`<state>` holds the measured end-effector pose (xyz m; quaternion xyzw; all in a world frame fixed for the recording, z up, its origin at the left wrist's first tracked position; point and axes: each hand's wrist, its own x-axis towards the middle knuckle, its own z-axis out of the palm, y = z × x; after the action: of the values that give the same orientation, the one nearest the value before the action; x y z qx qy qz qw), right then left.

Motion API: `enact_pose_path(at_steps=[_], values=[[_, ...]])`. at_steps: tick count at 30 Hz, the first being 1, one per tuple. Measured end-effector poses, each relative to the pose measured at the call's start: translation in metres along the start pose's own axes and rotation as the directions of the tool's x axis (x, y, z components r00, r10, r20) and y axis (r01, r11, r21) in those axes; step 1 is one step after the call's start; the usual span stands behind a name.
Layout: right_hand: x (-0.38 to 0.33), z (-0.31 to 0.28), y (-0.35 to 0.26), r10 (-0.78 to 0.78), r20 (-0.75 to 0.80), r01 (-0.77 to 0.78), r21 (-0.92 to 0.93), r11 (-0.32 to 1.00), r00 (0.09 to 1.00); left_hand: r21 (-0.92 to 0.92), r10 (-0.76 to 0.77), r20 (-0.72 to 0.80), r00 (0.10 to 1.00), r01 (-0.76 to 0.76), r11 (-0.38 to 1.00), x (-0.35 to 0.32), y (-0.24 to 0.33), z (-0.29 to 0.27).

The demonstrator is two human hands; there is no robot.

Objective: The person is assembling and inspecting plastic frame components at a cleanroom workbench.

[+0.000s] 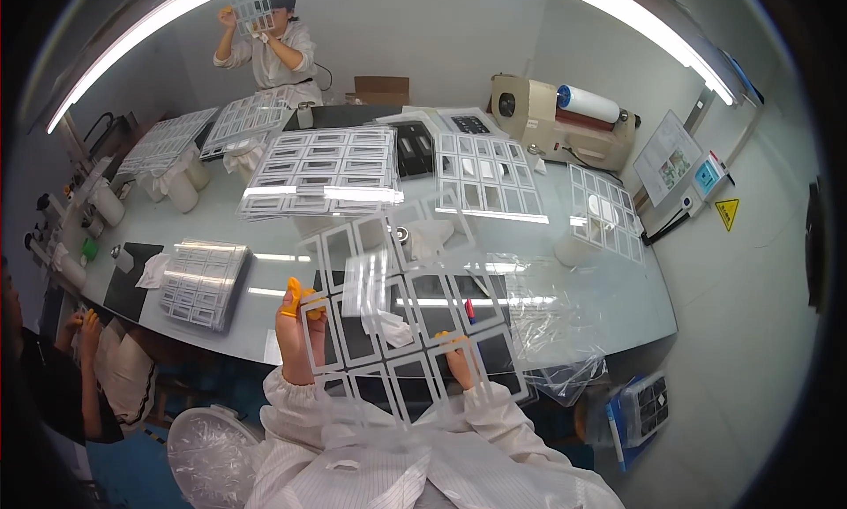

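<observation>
A large clear plastic sheet (423,290) with rows of white-bordered rectangles is held up, tilted, in front of my body. My left hand (300,331), with orange finger cots, grips its left edge between thumb and fingers. Behind the sheet's lower right part is my right hand (459,361), seen through the plastic; its fingers are curled against the sheet, and an orange cot shows. On the table beneath, seen through the sheet, are a black mat (356,341), a crumpled white cloth (388,329) and a small red-and-blue object (469,311).
Framed sheets are stacked at left (205,284) and far centre (326,169); others lie at right (607,211). A beige roller machine (565,121) stands behind. Clear film (565,359) hangs over the front edge. Two people (269,63) (66,359) work nearby. A lined bin (212,456) stands low left.
</observation>
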<state>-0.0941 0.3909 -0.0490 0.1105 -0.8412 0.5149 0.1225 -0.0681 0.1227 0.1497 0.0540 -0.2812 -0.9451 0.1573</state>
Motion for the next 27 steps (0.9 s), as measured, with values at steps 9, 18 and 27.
enact_pose_path(at_steps=[9,18,27], values=[[0.003,-0.005,-0.027,0.041,0.026,-0.043,0.066,0.997,0.999,0.133,0.859,-0.072,0.507,-0.848,0.512,0.038,0.063,0.119],[-0.004,-0.01,-0.025,0.053,-0.01,-0.052,0.108,0.993,0.999,-0.031,0.983,0.139,0.122,-0.991,0.128,0.094,0.1,0.187],[0.002,-0.006,-0.017,0.138,0.001,-0.137,0.152,0.979,0.99,-0.203,0.905,0.05,0.421,-0.883,0.422,0.114,0.101,0.229]])
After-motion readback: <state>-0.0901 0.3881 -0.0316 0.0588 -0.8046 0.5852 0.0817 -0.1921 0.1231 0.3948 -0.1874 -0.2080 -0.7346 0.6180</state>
